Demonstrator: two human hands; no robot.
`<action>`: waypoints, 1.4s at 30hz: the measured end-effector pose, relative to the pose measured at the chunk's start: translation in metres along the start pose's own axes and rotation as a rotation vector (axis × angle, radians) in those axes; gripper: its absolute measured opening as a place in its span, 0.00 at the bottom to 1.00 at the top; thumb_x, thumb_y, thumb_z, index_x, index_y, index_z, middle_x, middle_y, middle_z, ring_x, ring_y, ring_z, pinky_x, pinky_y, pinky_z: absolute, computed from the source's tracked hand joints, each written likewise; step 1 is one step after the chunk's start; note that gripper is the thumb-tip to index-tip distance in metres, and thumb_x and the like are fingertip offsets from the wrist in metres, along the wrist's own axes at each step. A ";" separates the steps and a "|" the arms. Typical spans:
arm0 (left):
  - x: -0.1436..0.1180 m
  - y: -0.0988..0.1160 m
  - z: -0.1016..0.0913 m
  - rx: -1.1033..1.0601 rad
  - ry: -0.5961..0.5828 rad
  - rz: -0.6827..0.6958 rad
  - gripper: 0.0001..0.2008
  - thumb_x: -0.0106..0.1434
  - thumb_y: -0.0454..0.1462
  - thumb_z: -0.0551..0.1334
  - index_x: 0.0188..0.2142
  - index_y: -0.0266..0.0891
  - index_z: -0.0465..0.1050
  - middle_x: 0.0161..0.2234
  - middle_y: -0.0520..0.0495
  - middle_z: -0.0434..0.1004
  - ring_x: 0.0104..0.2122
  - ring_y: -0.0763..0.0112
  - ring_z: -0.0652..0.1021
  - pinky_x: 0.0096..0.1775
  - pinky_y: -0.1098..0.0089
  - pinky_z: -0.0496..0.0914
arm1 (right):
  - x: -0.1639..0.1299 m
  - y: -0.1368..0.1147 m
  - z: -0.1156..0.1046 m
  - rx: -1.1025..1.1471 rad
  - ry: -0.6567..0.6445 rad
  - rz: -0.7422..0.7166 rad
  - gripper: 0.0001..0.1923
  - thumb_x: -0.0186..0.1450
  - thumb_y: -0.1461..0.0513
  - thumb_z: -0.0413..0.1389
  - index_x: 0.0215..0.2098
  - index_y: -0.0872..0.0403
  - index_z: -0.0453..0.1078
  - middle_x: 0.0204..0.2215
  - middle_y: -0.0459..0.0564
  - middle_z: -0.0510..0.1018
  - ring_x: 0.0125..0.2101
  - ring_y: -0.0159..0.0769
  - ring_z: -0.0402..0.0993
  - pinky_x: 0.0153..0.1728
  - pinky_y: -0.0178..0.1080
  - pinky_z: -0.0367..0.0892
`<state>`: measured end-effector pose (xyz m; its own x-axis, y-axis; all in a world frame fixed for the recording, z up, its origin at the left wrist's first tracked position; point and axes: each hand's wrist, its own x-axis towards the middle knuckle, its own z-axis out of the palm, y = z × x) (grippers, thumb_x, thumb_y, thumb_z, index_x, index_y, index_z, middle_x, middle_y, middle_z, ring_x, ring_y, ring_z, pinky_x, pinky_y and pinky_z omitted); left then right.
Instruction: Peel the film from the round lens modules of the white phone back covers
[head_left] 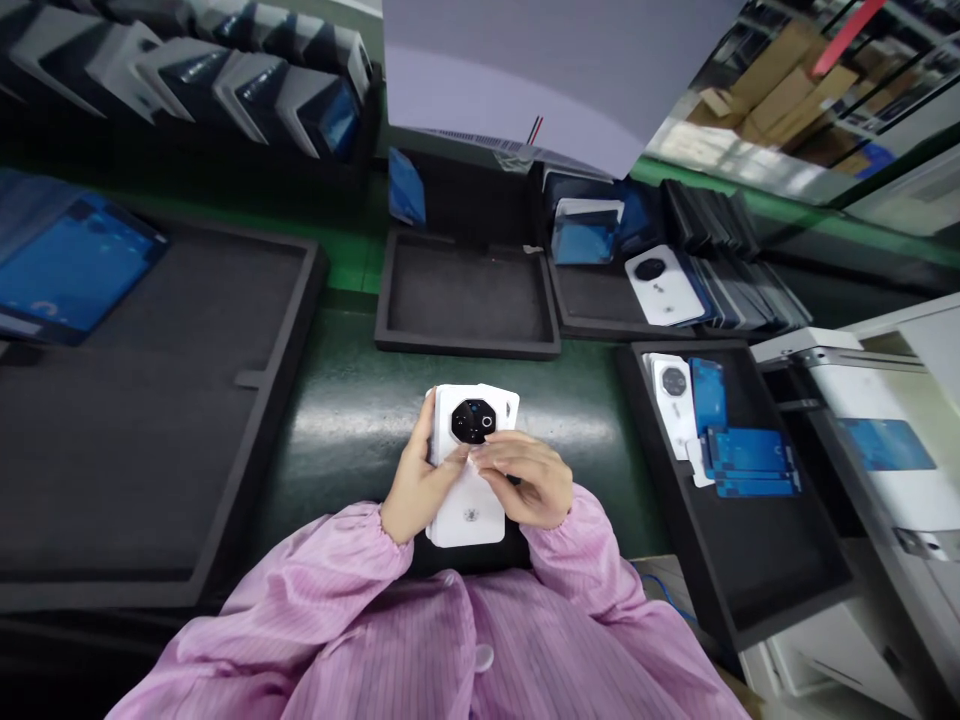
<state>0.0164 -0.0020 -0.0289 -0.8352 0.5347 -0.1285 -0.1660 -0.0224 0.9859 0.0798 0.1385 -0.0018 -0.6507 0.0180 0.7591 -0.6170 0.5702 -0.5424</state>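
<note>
A small stack of white phone back covers (470,500) is in front of my body. The top cover has a black octagonal camera window (473,421) and a small grey mark near its lower end. My left hand (421,475) grips the stack along its left side, thumb lying across the top face. Just below the camera window, my right hand (531,478) has its fingertips pinched together near the left thumb. Anything between those right fingertips is too small or hidden to make out. Behind the top cover, another white piece with a cutout sticks out at the upper right.
Black foam trays stand around the green bench: one (469,345) ahead, a large one (225,400) at left, and one (772,590) at right holding white covers and blue film sheets (754,460). Racked panels (255,95) line the back left. A pale machine (525,70) rises ahead.
</note>
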 end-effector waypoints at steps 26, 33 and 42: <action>-0.002 -0.001 -0.001 0.017 0.001 0.042 0.38 0.61 0.38 0.62 0.66 0.43 0.46 0.67 0.44 0.51 0.65 0.59 0.56 0.62 0.62 0.55 | -0.002 0.001 -0.005 -0.088 -0.093 -0.073 0.16 0.60 0.72 0.57 0.44 0.51 0.70 0.33 0.48 0.82 0.37 0.38 0.81 0.41 0.43 0.77; -0.003 0.004 0.002 -0.104 -0.009 -0.074 0.38 0.60 0.39 0.63 0.66 0.43 0.47 0.66 0.43 0.51 0.63 0.58 0.59 0.61 0.60 0.58 | -0.004 0.001 -0.003 -0.384 0.017 0.255 0.20 0.61 0.67 0.58 0.50 0.47 0.67 0.52 0.52 0.73 0.58 0.50 0.64 0.55 0.60 0.64; -0.005 -0.002 0.008 -0.300 -0.115 -0.221 0.41 0.57 0.41 0.65 0.65 0.45 0.48 0.63 0.42 0.60 0.56 0.55 0.70 0.52 0.59 0.69 | -0.004 0.014 -0.029 -0.082 0.197 0.685 0.23 0.60 0.60 0.61 0.53 0.51 0.65 0.54 0.56 0.70 0.55 0.47 0.67 0.56 0.52 0.64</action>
<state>0.0248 0.0020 -0.0292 -0.7010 0.6450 -0.3042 -0.4952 -0.1332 0.8585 0.0867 0.1698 -0.0018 -0.7833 0.5372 0.3128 -0.0583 0.4375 -0.8973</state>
